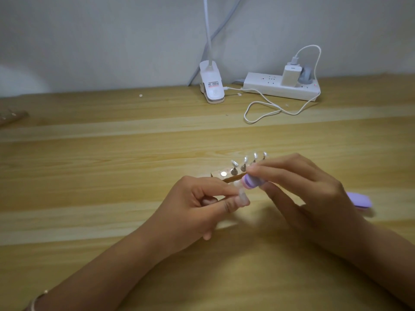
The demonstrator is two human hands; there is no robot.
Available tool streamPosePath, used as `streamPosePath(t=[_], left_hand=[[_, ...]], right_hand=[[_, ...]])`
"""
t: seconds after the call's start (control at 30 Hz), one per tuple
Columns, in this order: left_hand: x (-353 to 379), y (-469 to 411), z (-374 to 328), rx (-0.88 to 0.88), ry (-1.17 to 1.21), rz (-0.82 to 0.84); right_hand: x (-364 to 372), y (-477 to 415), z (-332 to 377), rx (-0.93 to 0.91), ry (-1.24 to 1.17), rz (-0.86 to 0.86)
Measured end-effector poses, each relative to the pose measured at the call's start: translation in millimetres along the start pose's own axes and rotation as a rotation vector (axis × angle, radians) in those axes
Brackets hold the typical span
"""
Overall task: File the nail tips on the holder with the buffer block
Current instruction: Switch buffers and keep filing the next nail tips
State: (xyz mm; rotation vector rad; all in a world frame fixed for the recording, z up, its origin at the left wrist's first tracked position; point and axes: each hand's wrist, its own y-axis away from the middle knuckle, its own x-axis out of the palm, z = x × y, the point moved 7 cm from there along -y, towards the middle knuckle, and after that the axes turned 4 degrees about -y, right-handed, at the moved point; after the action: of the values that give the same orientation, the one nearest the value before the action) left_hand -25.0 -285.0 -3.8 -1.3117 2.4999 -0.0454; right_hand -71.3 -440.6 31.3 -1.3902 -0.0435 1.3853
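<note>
Step in hand: filing, one tip at a time. My left hand (202,205) is pinching a clear nail tip (243,197) between thumb and forefinger, with the other fingers curled into the palm. I am holding it apart from the holder (226,177), just in front of it.

My right hand (303,182) is gripping the buffer block (250,181), fingers pressed together on top and thumb underneath. Its pink-and-purple end is meeting the pinched tip or hanging just over it; blur is preventing a firmer finding. A purple piece (359,199) is showing beyond my right hand, and I cannot tell whether it is the block's far end or a separate item.

Contents of the holder: it is lying on the table (112,176) and carrying four standing tips (244,160) on pegs. One round metal seat (223,174) at its left end is sitting bare.

Judgement: the work is looking partly done at most. The next move is calling for short, light strokes along the tip's edge under a firm pinch, as so small a piece is likely to slip.
</note>
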Motion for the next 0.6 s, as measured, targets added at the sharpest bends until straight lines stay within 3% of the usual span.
streamPosePath(t=[0.17, 0.3, 0.6], left_hand=[[1, 0, 3, -0.019, -0.032, -0.001], [1, -1, 6, -0.059, -0.03, -0.021], [0, 0, 7, -0.067, -0.047, -0.027]], right_hand=[[8, 0, 6, -0.036, 0.009, 0.04], [-2, 0, -3, 0.047, -0.01, -0.018], [8, 3, 2, -0.012, 0.011, 0.105]])
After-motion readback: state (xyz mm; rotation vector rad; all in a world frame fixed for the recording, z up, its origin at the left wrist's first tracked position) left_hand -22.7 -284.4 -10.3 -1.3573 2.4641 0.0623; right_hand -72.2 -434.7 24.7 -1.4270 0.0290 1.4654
